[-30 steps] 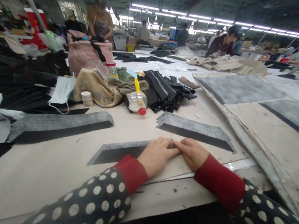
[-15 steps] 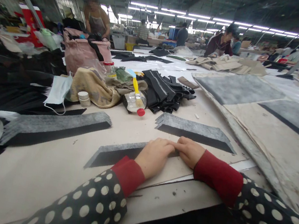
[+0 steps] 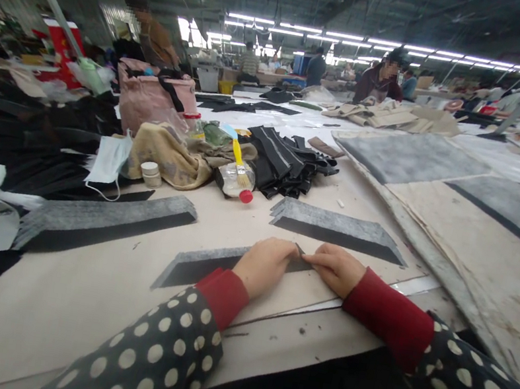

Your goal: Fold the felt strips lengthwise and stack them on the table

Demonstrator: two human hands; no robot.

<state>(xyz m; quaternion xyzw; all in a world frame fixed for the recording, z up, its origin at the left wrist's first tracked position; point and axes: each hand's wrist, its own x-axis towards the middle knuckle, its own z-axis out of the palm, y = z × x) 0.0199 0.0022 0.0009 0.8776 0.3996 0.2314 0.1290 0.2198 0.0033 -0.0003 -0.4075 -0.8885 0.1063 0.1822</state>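
Note:
A grey and black fabric strip (image 3: 201,269) lies on the pale tabletop in front of me, its black band along the near edge. My left hand (image 3: 266,265) is closed over its right part, fingers curled down and partly hidden. At the strip's right end, my right hand (image 3: 336,268) pinches the corner between thumb and fingers, a small gap from the left hand. A stack of similar strips (image 3: 335,226) rests just beyond my hands. Another, longer stack (image 3: 109,221) lies to the left.
Left of centre are a brush with a yellow handle (image 3: 237,151), a plastic bottle with a red cap (image 3: 237,180), a small white jar (image 3: 149,173) and a face mask (image 3: 109,158). Black fabric pieces (image 3: 286,159) are heaped behind. Layered panels (image 3: 462,217) cover the right. Co-workers stand farther back.
My right hand has shifted slightly right, away from the left hand, so the strip's end now shows between them. The view has turned a little.

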